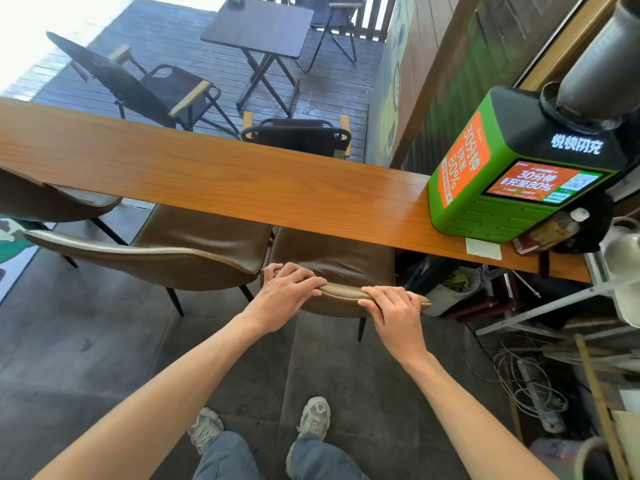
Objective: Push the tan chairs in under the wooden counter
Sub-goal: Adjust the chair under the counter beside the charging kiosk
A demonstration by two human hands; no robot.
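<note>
Three tan leather chairs stand along the near side of the long wooden counter [207, 174]. The right chair [343, 261] has the front of its seat under the counter edge. My left hand [287, 285] grips the left end of its backrest top, and my right hand [394, 306] grips the right end. The middle chair [173, 247] sits partly under the counter, its backrest curving out to the left. The left chair [52, 202] is cut off by the frame's edge, its seat partly beneath the counter.
A green power-bank rental box [512, 188] and a bottle [561, 226] sit on the counter's right end. Cables [519, 386], metal rails and a bucket [453, 289] crowd the floor at right. Beyond the counter, dark folding chairs [145, 88] and a small table [259, 26] stand on the deck.
</note>
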